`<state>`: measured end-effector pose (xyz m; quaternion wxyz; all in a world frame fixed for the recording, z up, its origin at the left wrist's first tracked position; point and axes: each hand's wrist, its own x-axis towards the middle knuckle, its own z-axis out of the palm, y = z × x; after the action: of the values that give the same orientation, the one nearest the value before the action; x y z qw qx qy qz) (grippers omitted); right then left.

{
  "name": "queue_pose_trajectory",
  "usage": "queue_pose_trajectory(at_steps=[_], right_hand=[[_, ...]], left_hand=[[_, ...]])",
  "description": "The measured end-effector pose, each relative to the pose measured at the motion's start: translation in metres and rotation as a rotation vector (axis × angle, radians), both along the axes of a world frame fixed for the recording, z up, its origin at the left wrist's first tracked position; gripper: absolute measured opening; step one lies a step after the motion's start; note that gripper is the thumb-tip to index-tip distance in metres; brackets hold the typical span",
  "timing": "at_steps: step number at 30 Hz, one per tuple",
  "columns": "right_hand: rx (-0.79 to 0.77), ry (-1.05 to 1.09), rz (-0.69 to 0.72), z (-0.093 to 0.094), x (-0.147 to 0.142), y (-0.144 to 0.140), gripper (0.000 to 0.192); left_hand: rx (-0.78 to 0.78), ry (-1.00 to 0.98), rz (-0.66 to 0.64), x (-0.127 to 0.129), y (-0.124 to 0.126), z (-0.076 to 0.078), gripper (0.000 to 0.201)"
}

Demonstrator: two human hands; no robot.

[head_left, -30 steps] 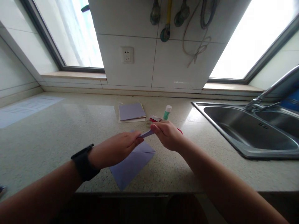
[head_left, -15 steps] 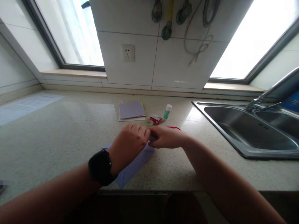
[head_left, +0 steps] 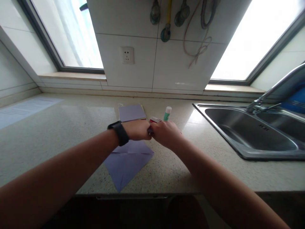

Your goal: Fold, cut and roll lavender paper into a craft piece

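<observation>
My left hand [head_left: 139, 129], a black watch on its wrist, is closed and meets my right hand [head_left: 166, 133] above the counter. Between their fingertips shows a small dark purple piece [head_left: 150, 130], which looks like folded paper; most of it is hidden. Both hands pinch it. Below them a square purple sheet of paper [head_left: 130, 162] with crease lines lies cornerwise near the counter's front edge. Just behind my hands is a small red and white box [head_left: 154, 120], partly covered. A glue stick [head_left: 167, 113] with a white cap stands upright behind my right hand.
A stack of purple paper [head_left: 132, 113] lies behind my left hand. Printed white sheets [head_left: 28, 108] rest at the far left. To the right is a steel sink [head_left: 247, 127] with a tap [head_left: 257, 103]. A socket [head_left: 127, 55] sits on the tiled wall.
Both hands have moved away from me, keeping the small purple piece between them. More of the creased sheet now shows. The tape-like ring and most of the red loop are now covered.
</observation>
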<state>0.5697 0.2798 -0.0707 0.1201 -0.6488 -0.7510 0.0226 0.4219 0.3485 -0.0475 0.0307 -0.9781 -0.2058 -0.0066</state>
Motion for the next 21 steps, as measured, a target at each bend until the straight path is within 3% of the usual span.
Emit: queue_pose_trajectory(at_steps=[4,9,11,13,15,18,19,21], right_hand=[[-0.186,0.166,0.096,-0.002,0.004,0.008,0.012],[-0.469,0.386,0.144,-0.012,0.013,0.011,0.019],[-0.494,0.438,0.137,-0.013,0.018,0.012,0.021],[-0.462,0.475,0.115,-0.012,0.024,0.012,0.024],[-0.403,0.503,0.084,-0.01,0.029,0.012,0.024],[-0.378,0.659,0.096,-0.009,0.029,0.01,0.026],[-0.398,0.751,0.122,-0.01,0.026,0.009,0.028],[-0.463,0.928,0.196,-0.012,0.016,0.006,0.029]], left_hand=[[0.192,-0.089,0.038,-0.006,-0.008,-0.009,0.027],[0.584,-0.175,-0.221,-0.013,-0.013,-0.018,0.028],[0.614,-0.185,-0.2,-0.017,-0.01,-0.017,0.025],[0.568,-0.217,-0.101,-0.024,-0.005,-0.012,0.018],[0.425,-0.326,0.065,-0.034,0.002,-0.008,0.007],[-0.084,-0.626,0.291,-0.05,0.011,-0.008,0.038],[-0.323,-0.714,0.277,-0.053,0.012,-0.01,0.048],[-0.774,-0.82,0.127,-0.057,0.009,-0.015,0.054]])
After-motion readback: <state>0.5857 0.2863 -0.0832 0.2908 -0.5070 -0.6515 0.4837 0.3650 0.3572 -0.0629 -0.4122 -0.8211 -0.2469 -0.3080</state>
